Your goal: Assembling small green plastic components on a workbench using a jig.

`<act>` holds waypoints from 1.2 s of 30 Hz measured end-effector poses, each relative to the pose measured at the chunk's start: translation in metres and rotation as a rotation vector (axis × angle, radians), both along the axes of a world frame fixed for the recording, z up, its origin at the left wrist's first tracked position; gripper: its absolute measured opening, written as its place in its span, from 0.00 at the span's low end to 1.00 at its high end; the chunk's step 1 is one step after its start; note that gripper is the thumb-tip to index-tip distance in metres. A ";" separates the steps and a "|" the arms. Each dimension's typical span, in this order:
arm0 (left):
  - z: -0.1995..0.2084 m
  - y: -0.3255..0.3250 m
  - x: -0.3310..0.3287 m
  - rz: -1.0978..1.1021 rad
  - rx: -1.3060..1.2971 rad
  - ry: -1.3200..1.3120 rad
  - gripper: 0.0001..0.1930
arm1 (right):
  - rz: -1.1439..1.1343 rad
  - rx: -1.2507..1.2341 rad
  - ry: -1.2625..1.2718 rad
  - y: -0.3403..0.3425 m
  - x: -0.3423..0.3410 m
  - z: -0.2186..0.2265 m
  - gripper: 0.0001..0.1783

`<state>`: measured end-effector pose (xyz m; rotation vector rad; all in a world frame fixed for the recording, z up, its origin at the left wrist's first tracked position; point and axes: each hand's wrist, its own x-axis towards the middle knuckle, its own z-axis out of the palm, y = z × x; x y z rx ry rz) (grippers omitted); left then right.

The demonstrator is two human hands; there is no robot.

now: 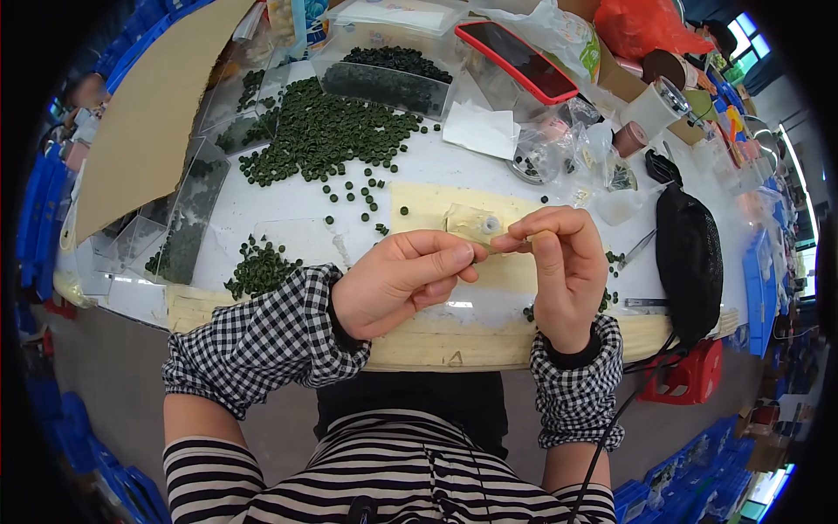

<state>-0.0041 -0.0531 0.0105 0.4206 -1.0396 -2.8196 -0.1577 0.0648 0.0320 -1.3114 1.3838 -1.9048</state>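
My left hand [406,281] is closed in a pinch near the front edge of the table, thumb against the fingers. Facing it, my right hand [566,275] has its fingers bent, the index fingertip close to the left hand's. A small thin thing seems to be between the fingertips, too small to name. Just beyond them, a tape-covered yellowish block [464,218] carries a small whitish round piece [491,224]. Left of my hands lies a small heap of dark green round pieces [262,269]. A far bigger pile of green pieces [327,131] spreads behind it.
Clear trays [384,86] of green pieces stand at the back and left, under a cardboard sheet [148,113]. A red-cased phone [517,61] rests at the back. Tweezers [640,247] and a black pouch [690,258] lie right. A red stool [690,375] is below.
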 end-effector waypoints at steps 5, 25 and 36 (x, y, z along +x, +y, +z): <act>0.004 0.000 0.000 -0.004 0.002 0.001 0.12 | -0.333 -0.006 0.360 -0.001 -0.011 -0.012 0.03; 0.003 0.005 0.003 0.005 -0.069 0.042 0.11 | -0.647 0.503 1.017 0.046 -0.062 0.011 0.03; 0.002 0.004 0.003 0.011 -0.061 0.034 0.11 | -0.620 0.564 1.133 0.041 -0.068 -0.009 0.03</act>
